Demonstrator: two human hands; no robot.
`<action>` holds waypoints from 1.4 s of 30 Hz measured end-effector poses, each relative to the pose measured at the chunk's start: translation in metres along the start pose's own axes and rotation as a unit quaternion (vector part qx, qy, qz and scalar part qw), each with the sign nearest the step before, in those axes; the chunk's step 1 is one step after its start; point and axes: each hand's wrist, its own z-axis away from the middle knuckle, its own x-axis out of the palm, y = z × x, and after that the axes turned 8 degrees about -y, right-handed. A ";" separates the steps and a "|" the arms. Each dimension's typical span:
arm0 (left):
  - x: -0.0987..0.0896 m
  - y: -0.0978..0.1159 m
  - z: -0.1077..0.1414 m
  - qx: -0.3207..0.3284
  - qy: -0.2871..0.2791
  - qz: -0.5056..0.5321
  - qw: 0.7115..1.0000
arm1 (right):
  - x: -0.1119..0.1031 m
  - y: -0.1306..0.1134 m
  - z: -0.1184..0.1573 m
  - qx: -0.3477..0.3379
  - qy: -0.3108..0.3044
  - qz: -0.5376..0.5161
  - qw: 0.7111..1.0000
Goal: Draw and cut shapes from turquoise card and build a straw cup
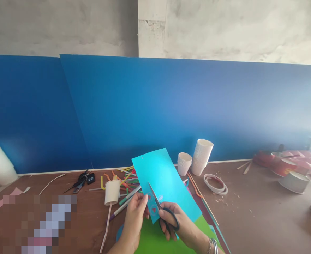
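Observation:
My left hand (136, 215) pinches the left edge of a bright blue paper sheet (166, 176), which is held up and tilted over the table. Small pale outlines with red hearts show near the sheet's lower corner. My right hand (178, 224) grips a pair of dark-handled scissors (168, 217), its fingers in the loops. The scissors' blades lie over the paper, pointing up and left, close to the left hand's fingertips. Beneath both hands is a green sheet (155, 240). Just left of the left hand are marker pens (125, 206).
A white paper cup with a straw (112, 192) stands at left, beside scattered coloured straws (127, 178) and keys (88, 177). Stacked white cups (202, 157) and a roll of tape (215, 184) sit behind to the right. A blue partition (171, 106) closes the table's back.

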 end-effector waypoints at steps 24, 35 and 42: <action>-0.015 0.030 -0.005 -0.080 -0.117 0.103 0.985 | -0.030 -0.015 -0.004 0.014 -0.103 0.079 0.991; -0.022 0.033 -0.008 -0.093 -0.123 0.042 0.987 | -0.036 -0.039 0.001 0.066 -0.130 0.123 0.982; -0.030 0.039 -0.010 -0.096 -0.132 0.009 0.987 | -0.036 -0.039 0.000 0.065 -0.134 0.138 0.979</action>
